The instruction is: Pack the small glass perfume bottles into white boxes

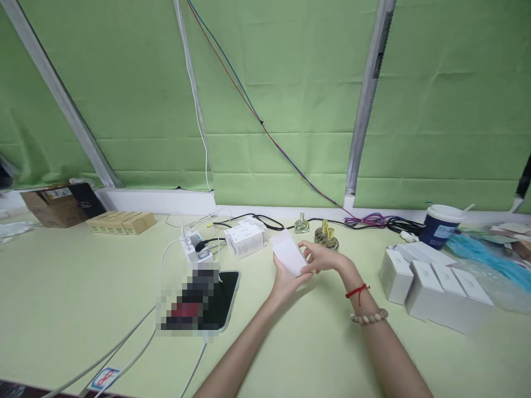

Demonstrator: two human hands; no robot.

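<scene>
A small white box [289,254] is held above the table between my two hands, tilted, with a flap standing up at its far end. My left hand [285,283] is closed around its near lower side. On the box's right side, the fingers of my right hand [318,257] are bent against it. Just beyond my hands stand a glass perfume bottle [302,224] and a cluster of bottles with gold-coloured necks [326,236]. To the left, more white boxes with printed sides [246,237] lie together.
A tablet [224,301] and a power strip [194,247] with cables lie left. White boxes [427,290], a blue paper cup [440,226] and blue plastic [489,260] are right. Yellow boxes [122,222] and a cardboard carton [62,205] stand far left.
</scene>
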